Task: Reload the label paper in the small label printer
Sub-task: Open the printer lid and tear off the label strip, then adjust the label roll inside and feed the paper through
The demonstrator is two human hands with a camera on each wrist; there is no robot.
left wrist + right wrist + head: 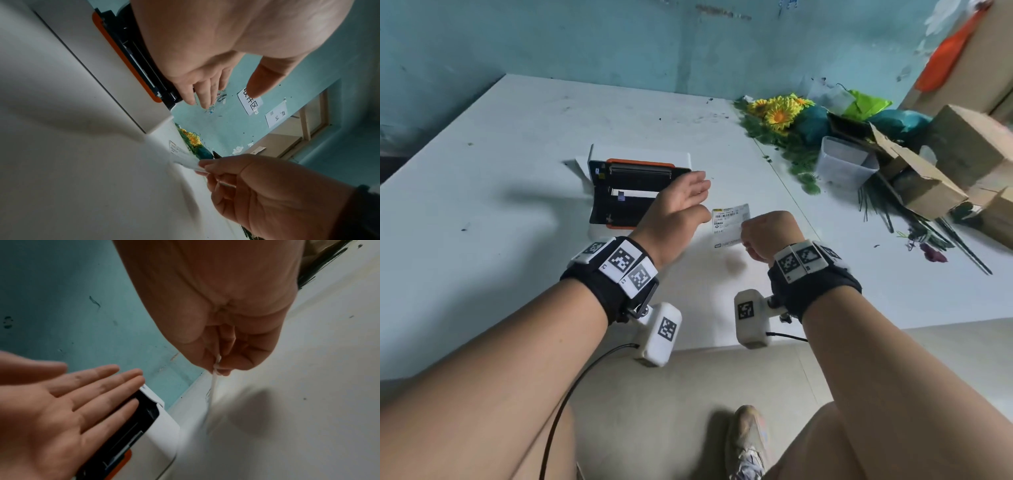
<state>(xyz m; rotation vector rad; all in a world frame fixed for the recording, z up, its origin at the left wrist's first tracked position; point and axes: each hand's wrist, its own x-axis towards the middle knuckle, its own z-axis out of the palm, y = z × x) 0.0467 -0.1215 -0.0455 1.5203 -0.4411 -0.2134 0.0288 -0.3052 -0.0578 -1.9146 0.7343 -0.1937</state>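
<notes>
The small white label printer [599, 164] lies on the white table [500, 178] with its lid swung up, showing a black bay with an orange rim [115, 53] and a white strip of paper [635, 194] inside. My left hand [681, 198] hovers over the printer's right edge, fingers straight and spread, holding nothing; the wrist views show it as well [207, 87] [68, 395]. Just right of it my right hand [767, 234] pinches a printed label sheet [729, 221] by its near edge, seen edge-on in the right wrist view [214, 382].
Artificial sunflowers and green leaves [780, 113], a clear plastic tub [844, 166] and cardboard boxes [928, 171] crowd the table's right side. A teal wall [619, 41] stands behind. The table's near edge runs just under my wrists.
</notes>
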